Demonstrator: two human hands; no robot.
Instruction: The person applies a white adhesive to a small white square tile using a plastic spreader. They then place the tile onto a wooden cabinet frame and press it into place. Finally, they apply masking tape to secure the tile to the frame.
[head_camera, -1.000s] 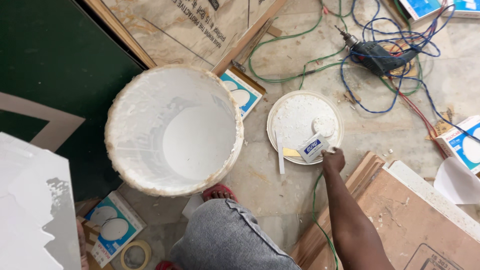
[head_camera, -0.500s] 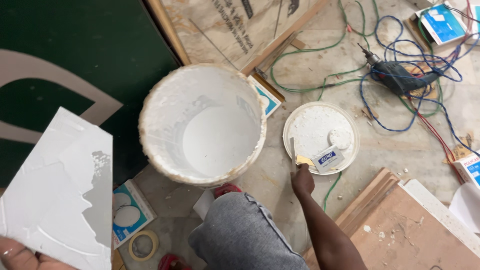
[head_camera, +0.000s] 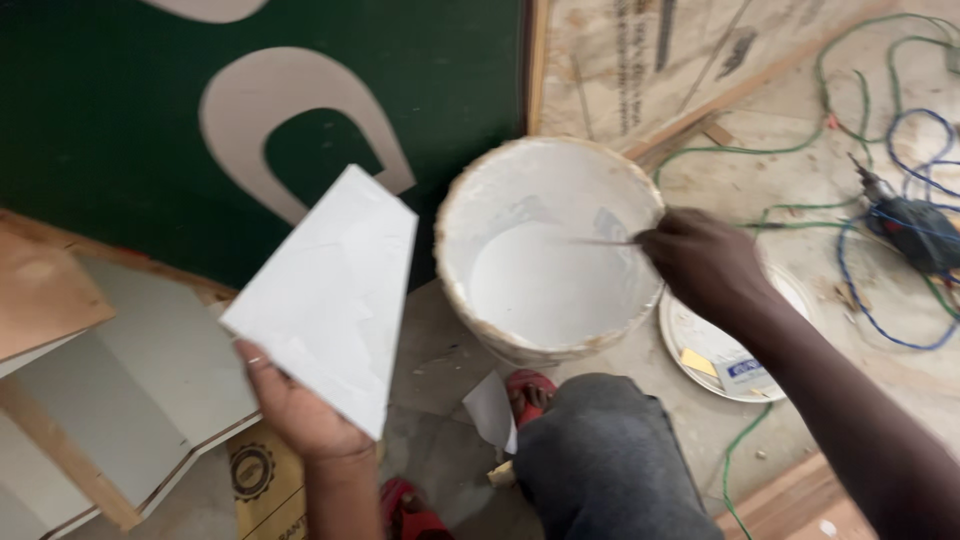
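- Right hand (head_camera: 705, 262) is closed on a thin blade (head_camera: 600, 240), its long axis level, tip reaching left over the white bucket (head_camera: 450, 215).
- Left hand (head_camera: 300, 410) grips a white panel (head_camera: 335, 290), left of the bucket, well apart.
- Half a second ago the right hand was at the lid (head_camera: 700, 350); now it is over the bucket.
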